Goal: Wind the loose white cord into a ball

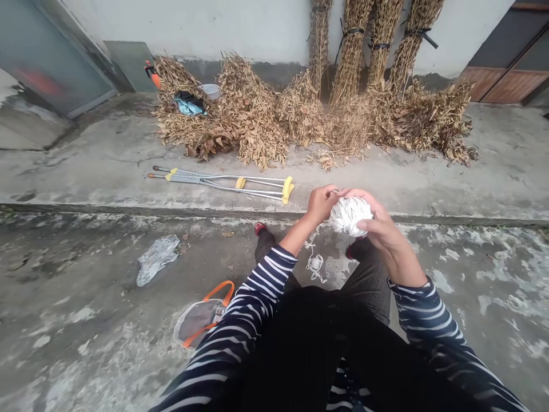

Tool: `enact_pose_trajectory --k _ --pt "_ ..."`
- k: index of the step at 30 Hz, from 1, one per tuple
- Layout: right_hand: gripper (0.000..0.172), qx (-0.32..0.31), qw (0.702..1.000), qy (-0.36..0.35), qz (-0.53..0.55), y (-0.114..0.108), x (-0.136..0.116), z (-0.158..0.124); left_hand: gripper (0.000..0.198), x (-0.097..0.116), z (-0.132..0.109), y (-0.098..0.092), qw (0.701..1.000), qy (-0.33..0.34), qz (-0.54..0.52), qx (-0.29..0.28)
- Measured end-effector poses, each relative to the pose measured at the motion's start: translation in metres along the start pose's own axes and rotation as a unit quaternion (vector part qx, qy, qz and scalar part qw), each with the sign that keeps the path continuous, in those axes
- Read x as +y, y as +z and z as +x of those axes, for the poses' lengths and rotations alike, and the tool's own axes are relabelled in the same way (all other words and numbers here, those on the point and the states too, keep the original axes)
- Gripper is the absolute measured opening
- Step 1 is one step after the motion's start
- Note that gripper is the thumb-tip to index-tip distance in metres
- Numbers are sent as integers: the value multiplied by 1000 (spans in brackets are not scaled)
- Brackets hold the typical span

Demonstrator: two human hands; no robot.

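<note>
A ball of white flat cord point(349, 216) is held in front of me. My right hand point(382, 226) grips it from the right, with the thumb across its front and the fingers over its top. At the ball's upper left my left hand point(321, 204) is closed in a pinch; it seems to hold a strand of the cord, though the fingers partly hide it. A smaller loose bundle of white cord point(315, 263) lies on the ground between my feet, with loops trailing around it.
Two crutches point(214, 181) with yellow pads lie on the raised concrete ledge point(107, 171). Bundles of dried stalks point(257, 114) line the wall, several tied upright. To my left are a crumpled plastic bag point(158, 258) and a clear bag with orange handles point(201, 320).
</note>
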State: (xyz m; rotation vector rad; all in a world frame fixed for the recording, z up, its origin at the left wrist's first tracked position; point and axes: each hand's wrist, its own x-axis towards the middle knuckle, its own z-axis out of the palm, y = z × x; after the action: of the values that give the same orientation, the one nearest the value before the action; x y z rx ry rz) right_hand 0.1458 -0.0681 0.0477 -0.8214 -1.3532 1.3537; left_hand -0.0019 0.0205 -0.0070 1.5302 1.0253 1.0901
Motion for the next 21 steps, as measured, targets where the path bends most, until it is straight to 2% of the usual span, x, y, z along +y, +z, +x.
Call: enact_pose_trajectory --k 3,8,10,14,16,18,21 --pt "53 28 999 11 13 -4 -9 4 24 -11 1 7 999 -16 -42 -6" --pt "55 18 999 -26 -7 -8 -40 7 20 -38 5 4 990 -138 -41 7" --pt "53 28 999 -41 -9 -12 -50 11 16 -56 -1 1 984 -168 -54 -20" --pt "50 69 997 -24 40 -23 -56 24 22 -95 -27 -6 971 -216 -15 -106" --pt "51 75 994 0 80 -29 -52 30 27 -106 -36 -13 967 -229 21 -114" --pt "52 72 991 25 109 -33 -46 35 40 -104 -38 -19 970 -223 36 -93" --pt "52 70 988 57 128 -35 -33 41 60 -76 -24 -20 982 -159 -33 -91"
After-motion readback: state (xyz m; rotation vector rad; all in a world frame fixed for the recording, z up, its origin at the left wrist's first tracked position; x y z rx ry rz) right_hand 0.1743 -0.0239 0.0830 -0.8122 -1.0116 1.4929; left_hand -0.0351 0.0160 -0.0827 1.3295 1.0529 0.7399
